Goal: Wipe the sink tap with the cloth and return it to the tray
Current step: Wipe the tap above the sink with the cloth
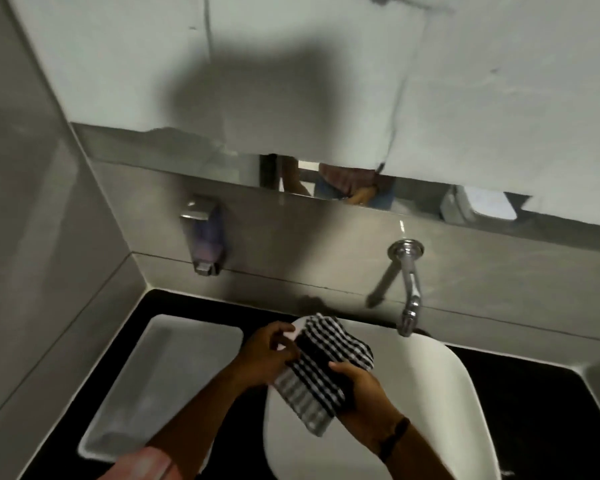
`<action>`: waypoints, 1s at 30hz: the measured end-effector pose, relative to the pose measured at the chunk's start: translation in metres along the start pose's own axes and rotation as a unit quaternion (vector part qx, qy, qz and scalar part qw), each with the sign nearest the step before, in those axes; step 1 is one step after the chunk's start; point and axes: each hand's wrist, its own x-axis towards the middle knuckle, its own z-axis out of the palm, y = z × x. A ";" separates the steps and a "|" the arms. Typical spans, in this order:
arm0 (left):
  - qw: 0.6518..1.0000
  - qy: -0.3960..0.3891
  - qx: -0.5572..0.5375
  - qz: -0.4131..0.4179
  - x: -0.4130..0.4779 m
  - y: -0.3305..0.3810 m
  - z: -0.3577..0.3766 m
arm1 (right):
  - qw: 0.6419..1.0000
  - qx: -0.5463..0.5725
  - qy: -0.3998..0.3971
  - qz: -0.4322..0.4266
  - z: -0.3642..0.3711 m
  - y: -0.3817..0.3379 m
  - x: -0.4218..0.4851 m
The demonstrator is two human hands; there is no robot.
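A black-and-white checked cloth [321, 367] hangs over the left part of the white sink basin [433, 386]. My left hand [269, 353] grips its upper left edge. My right hand [355, 386] grips its right side from below. The chrome tap [409, 289] comes out of the tiled wall and ends over the basin's back rim, up and to the right of the cloth, apart from it. A pale rectangular tray [146, 386] lies on the black counter left of the basin, with nothing in it.
A wall soap dispenser [205, 233] with purple liquid hangs left of the tap. A mirror strip [326, 183] runs above the tiles. The black counter [534, 410] surrounds the basin. A side wall closes off the left.
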 end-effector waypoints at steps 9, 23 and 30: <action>0.882 0.135 0.446 0.072 0.012 -0.080 0.097 | 0.965 0.026 0.172 -0.198 -0.135 -0.054 -0.060; 0.870 0.116 0.466 0.108 0.017 -0.095 0.101 | 0.757 -0.335 0.285 -0.484 -0.023 -0.199 -0.034; 0.889 0.121 0.428 0.104 0.015 -0.089 0.100 | 0.716 -0.505 0.289 -0.386 0.012 -0.172 -0.005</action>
